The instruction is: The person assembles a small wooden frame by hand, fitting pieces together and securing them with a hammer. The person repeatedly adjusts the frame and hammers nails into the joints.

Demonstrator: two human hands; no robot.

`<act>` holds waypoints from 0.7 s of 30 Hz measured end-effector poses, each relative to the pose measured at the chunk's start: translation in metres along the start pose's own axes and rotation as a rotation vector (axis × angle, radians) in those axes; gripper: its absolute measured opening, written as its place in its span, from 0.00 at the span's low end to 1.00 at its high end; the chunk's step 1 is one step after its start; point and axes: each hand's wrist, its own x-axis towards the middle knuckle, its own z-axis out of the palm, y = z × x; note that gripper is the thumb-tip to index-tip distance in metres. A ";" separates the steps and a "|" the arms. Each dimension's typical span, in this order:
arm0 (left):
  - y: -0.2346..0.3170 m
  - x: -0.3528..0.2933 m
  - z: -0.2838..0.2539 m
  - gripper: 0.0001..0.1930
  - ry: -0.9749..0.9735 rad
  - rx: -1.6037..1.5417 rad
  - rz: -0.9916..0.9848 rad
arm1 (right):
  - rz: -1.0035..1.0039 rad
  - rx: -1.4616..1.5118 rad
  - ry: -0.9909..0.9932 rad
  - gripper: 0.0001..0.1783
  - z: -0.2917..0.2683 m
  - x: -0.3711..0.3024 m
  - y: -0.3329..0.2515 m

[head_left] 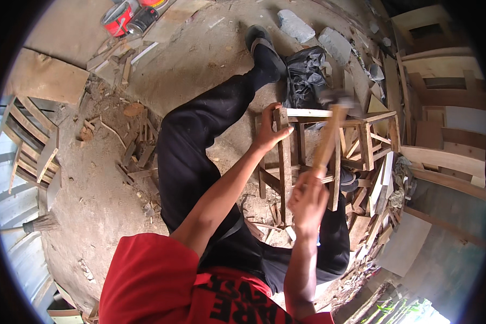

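Note:
A small wooden stool frame [284, 167] stands between my legs, its thin rails joined to upright legs. My left hand [269, 132] is wrapped around the frame's top left corner, thumb over the near side. In my right hand [308, 202] is a hammer [329, 140], gripped low on its light wooden handle. The blurred metal hammer head is raised near the frame's top rail; whether it touches cannot be told. Behind the hammer, a second wooden frame [366, 146] adjoins the first, partly hidden.
Wood offcuts [380, 183] pile up at the right, beside stacked wooden panels [443, 154]. A black plastic bag [305, 75] and stone blocks [296, 26] lie beyond the frame. Scraps [143, 135] litter the floor at left. Red cans [117, 19] stand far left, a broom [40, 223] nearer.

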 end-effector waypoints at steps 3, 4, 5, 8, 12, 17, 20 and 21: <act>0.003 0.001 0.000 0.44 0.002 -0.016 -0.027 | -0.390 0.219 0.075 0.33 -0.006 -0.011 -0.034; 0.002 0.002 -0.001 0.44 0.006 -0.011 -0.014 | -0.481 0.281 0.069 0.34 -0.003 -0.011 -0.035; 0.002 0.002 -0.001 0.44 0.011 -0.005 -0.001 | -0.572 0.345 0.060 0.34 0.001 -0.011 -0.033; 0.009 0.000 0.006 0.43 0.015 0.037 -0.030 | -0.560 -0.148 0.186 0.33 0.007 0.004 0.044; 0.004 0.001 0.003 0.44 0.038 0.119 0.028 | 0.252 -0.029 -0.047 0.32 0.018 0.001 0.069; 0.003 -0.001 0.000 0.47 0.060 0.150 0.002 | 0.092 0.152 -0.003 0.32 0.021 -0.018 0.036; 0.003 0.000 0.001 0.47 0.083 0.194 0.033 | 0.022 0.091 -0.001 0.30 0.026 -0.015 0.041; 0.005 0.000 0.003 0.47 0.118 0.151 0.001 | 0.012 0.055 0.005 0.30 0.029 -0.013 0.044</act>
